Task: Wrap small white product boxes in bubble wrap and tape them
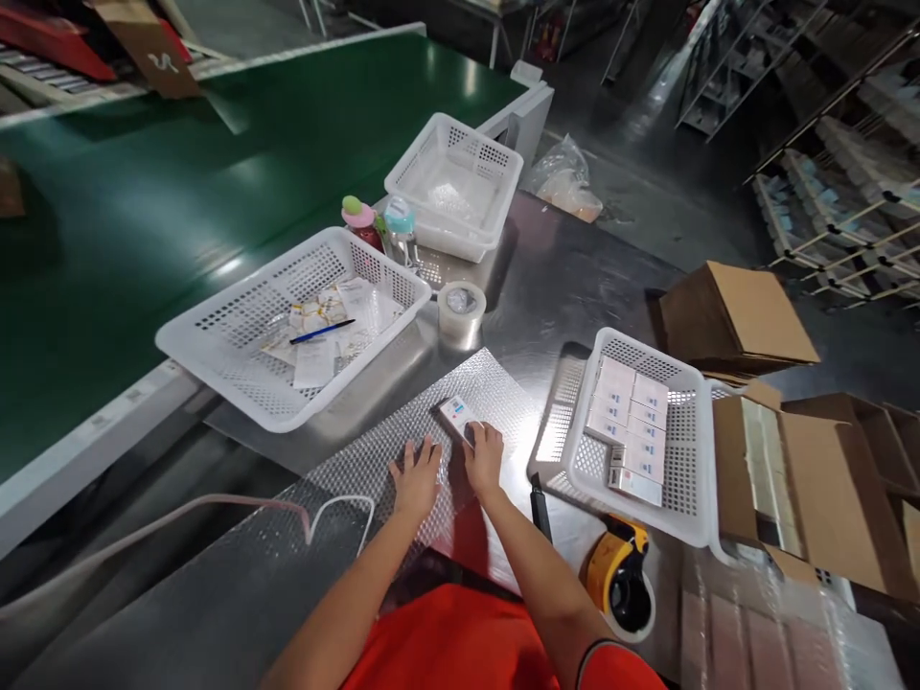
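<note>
A sheet of bubble wrap (374,460) lies across the metal table in front of me. On it rests a small white box (454,412) with blue and red print on top. My right hand (485,460) grips the near end of this box, its fingers partly hiding it. Spread and pressed flat on the bubble wrap, my left hand (417,487) holds nothing. To the right, a white basket (686,422) contains several similar small boxes (632,422). A black utility knife (539,508) lies between that basket and my right forearm.
A white basket (237,383) with papers and a blue pen (322,332) stands left, near a clear tape roll (461,316). Behind are bottles (401,230) and stacked baskets (495,206). A yellow tape dispenser (610,565) and cardboard boxes (826,479) sit right. A green conveyor (287,163) runs beyond.
</note>
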Demonstrator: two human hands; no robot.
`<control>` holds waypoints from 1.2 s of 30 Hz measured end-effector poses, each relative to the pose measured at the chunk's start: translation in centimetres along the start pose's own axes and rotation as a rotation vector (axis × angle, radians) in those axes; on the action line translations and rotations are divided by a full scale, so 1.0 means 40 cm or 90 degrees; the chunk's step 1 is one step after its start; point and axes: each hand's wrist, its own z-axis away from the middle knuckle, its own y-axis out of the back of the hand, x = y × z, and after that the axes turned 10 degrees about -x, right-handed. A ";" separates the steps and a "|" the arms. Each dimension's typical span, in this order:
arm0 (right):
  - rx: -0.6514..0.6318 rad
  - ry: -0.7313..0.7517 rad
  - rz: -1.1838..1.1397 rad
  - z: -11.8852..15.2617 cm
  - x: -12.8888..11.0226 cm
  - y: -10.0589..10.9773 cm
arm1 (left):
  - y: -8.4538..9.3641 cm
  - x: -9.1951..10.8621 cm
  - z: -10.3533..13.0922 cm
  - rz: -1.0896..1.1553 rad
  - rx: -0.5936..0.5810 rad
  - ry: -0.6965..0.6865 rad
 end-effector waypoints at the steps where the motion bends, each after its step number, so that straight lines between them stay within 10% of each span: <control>1: -0.007 -0.007 0.020 -0.003 -0.002 0.002 | 0.000 0.001 0.000 0.000 -0.003 0.002; 10: -0.018 -0.001 0.154 0.010 -0.017 0.059 | -0.030 -0.025 0.000 -0.024 0.017 -0.025; 14: 0.139 0.004 0.168 -0.001 0.119 0.300 | -0.044 -0.028 -0.011 -0.082 0.015 -0.014; 18: 0.096 -0.266 0.317 0.019 0.312 0.527 | -0.056 -0.017 -0.012 -0.093 0.036 0.019; 23: -0.137 -0.300 0.473 0.062 0.432 0.537 | -0.064 -0.023 -0.026 -0.016 0.054 0.014; 31: 0.019 -0.203 0.403 0.060 0.394 0.596 | -0.061 -0.059 -0.009 0.069 0.204 0.022; 36: 0.208 -0.131 0.229 0.057 0.208 0.566 | -0.066 -0.076 0.012 0.034 0.209 0.043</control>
